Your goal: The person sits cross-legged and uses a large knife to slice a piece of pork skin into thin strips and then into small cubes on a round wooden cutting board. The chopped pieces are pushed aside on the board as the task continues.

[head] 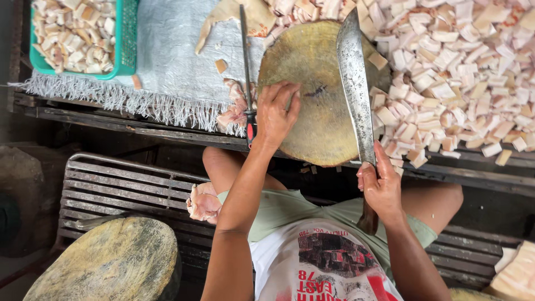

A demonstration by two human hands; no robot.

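Two hands are seen: left (277,113) spread flat on block (317,95), right (380,185) clenched around cleaver (355,83) (green basket (127,42) upper left).

The dark wooden desk (83,114) is carrying a fringed grey cloth (167,61) — on it are lying a round chopping block (317,111), a green basket (125,39) and heaped pale cubes (462,72).

This looks like a rough meat-cutting stall or back-room butchery, not a home kitchen. A round wooden chopping block (317,95) sits on a dark plank bench (139,125) beside a great heap of diced pork fat (457,72). A long cleaver (356,83), a sharpening steel (246,67) and a green basket (125,42) of cut pieces lie about, with a second block (106,262) below.
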